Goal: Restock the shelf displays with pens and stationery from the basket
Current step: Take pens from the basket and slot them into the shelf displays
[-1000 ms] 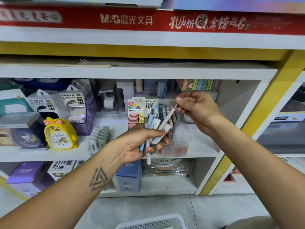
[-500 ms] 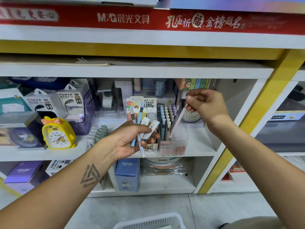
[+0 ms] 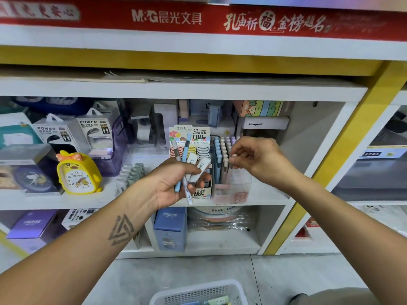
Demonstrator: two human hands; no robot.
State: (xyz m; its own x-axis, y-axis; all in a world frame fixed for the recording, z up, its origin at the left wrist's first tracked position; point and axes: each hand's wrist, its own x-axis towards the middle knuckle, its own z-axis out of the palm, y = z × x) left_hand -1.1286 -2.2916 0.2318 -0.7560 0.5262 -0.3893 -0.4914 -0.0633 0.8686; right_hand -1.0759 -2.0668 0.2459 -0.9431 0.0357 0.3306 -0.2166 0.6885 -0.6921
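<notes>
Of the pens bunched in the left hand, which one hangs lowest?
The grey-white barcoded pen in the left hand: its tip drops below the palm, past the light blue pen beside it.

"POWER BANK" boxes (image 3: 97, 137); "CRUHRE" carton (image 3: 170, 227)

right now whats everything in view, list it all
pens in hand: several, blue, grey and white, left grip
pink pen: one, going into the display
pen display: one, clear, pastel pens, middle shelf
lead refill box: one, striped, left of display
duck clock: one, yellow, shelf left
power bank packs: two, clear, behind clock
blue box: one, lower shelf
basket: one, white, floor
left hand: holds pens
right hand: pinches pink pen
</notes>
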